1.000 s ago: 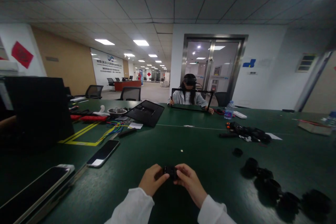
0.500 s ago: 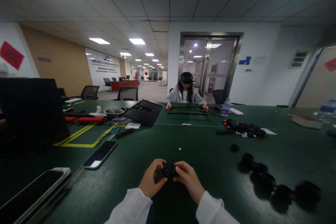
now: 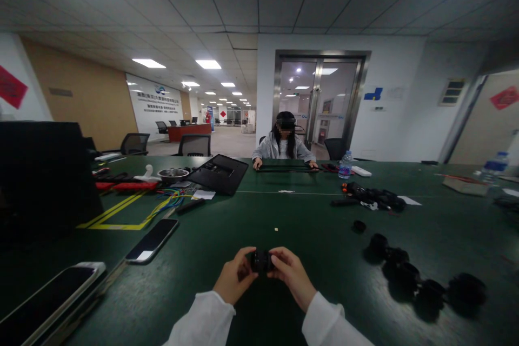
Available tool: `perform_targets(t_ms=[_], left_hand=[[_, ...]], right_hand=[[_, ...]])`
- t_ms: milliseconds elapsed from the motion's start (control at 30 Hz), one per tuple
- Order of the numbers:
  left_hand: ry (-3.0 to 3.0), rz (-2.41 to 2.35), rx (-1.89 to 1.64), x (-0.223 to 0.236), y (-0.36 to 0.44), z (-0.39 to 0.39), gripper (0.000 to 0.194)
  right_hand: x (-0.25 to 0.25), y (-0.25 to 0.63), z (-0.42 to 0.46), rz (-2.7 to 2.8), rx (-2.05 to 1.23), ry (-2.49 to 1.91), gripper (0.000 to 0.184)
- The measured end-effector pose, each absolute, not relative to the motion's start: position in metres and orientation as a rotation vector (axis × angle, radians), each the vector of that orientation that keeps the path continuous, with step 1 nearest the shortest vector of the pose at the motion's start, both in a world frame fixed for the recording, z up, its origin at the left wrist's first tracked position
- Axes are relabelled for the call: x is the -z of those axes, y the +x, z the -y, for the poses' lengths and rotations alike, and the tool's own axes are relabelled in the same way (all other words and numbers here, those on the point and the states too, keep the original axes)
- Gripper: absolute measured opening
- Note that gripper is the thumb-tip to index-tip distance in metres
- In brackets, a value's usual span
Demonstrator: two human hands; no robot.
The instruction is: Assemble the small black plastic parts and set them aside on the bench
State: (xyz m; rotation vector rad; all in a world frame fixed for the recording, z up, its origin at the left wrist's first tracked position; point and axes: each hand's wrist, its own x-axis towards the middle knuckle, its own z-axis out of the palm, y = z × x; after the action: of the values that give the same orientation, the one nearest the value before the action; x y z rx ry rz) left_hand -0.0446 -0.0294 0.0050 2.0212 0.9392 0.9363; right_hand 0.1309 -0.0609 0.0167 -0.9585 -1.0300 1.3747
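A small black cylindrical part, which resembles a lens barrel, is held between both hands just above the green table. My left hand grips its left end with thumb and fingers. At the other end, the fingertips of my right hand are closed on the same part. Its finer details are too dark to make out. To the right lies a row of several black round pieces, among them a small ring and a larger piece near the row's end.
Two phones, one dark-screened and one larger, lie at left. Behind them are cables, a metal bowl and a black panel. Across the table a person holds a thin black frame. A bottle stands at right.
My view has turned slightly right. Both hands keep their grip on the black cylindrical part, almost unmoved. The person opposite has tilted the thin frame flatter.
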Motion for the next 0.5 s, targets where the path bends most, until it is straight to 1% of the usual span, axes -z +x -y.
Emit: perform_targets(t_ms=[167,400,500], left_hand=[[2.14,-1.044,-1.001,-0.011,-0.045,0.029,0.023],[2.227,-0.978,-1.251,-0.017,-0.049,0.03,0.035],[2.167,-0.94,-1.263,-0.02,-0.048,0.034,0.023]], right_hand=[[-0.017,0.128,0.062,1.034,-1.409,-0.935,0.027],[-0.017,0.122,0.063,1.09,-1.429,-0.913,0.028],[-0.016,0.123,0.062,1.064,-1.411,-0.919,0.028]])
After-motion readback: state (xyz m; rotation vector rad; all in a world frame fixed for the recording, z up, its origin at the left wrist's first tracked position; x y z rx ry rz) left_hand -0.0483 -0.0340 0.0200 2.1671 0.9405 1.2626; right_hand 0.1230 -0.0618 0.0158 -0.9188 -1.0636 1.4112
